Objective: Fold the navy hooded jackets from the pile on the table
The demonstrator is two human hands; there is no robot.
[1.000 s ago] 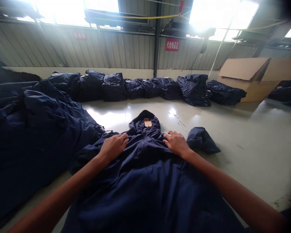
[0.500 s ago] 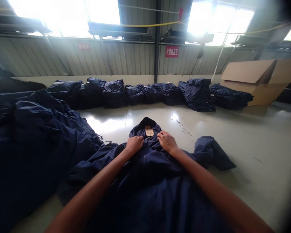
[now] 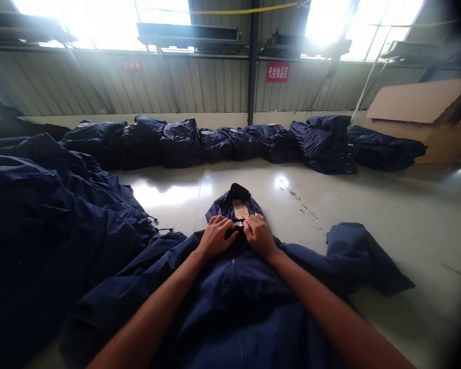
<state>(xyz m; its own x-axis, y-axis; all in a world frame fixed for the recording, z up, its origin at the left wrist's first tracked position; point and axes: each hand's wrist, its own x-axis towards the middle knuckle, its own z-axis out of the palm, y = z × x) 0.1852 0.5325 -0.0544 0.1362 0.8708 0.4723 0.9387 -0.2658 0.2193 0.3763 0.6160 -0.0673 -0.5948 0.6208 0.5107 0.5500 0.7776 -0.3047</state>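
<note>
A dark navy hooded jacket (image 3: 234,307) lies spread in front of me, its hood (image 3: 223,207) pointing away and its right-hand sleeve (image 3: 349,251) bent out over the floor. Inside the hood shows a tan paper tag (image 3: 240,209). My left hand (image 3: 217,236) grips the left side of the collar, fingers curled over the cloth. Close beside it, my right hand (image 3: 259,234) pinches the collar's other side, just under the tag. A zipper line (image 3: 233,267) runs down the front below both hands.
To the left rises a large heap of navy garments (image 3: 61,215). Folded navy stacks (image 3: 180,143) line the far wall. An open cardboard box (image 3: 418,123) stands at the back right. Shiny pale floor (image 3: 292,205) lies between the jacket and the stacks.
My hands have come closer together at the collar, below the tag. The jacket's right-hand sleeve appears farther right and lower, and the view has shifted slightly.
</note>
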